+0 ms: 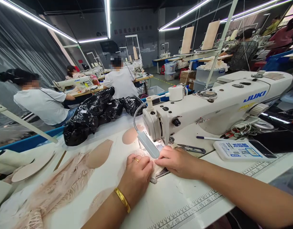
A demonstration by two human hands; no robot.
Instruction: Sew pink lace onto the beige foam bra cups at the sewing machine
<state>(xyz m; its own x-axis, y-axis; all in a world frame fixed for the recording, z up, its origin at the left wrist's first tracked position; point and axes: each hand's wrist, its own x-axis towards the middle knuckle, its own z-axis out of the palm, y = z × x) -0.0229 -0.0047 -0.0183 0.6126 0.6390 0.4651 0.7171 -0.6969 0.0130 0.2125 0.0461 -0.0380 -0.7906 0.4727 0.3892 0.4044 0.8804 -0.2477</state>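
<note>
My left hand [138,173], with a ring and a gold bracelet, curls its fingers down on a piece of pale lace fabric [142,152] at the sewing machine [196,109]. Beside it my right hand [178,162] pinches the same fabric, its fingertips close to the left ones. A grey lamp head [148,144] on a bent metal neck hangs just above the fingers and hides part of the needle area. To the left lie a beige oval pad [100,154], another rounded pad [130,135] and a heap of pinkish lace [62,178].
Thread snips [192,149], a pen [208,138] and a white-and-blue box [237,150] with a phone on it lie right of my hands. Black plastic bags [89,116] sit beyond the table. A printed ruler [196,203] runs along the near edge. Several people work at other machines.
</note>
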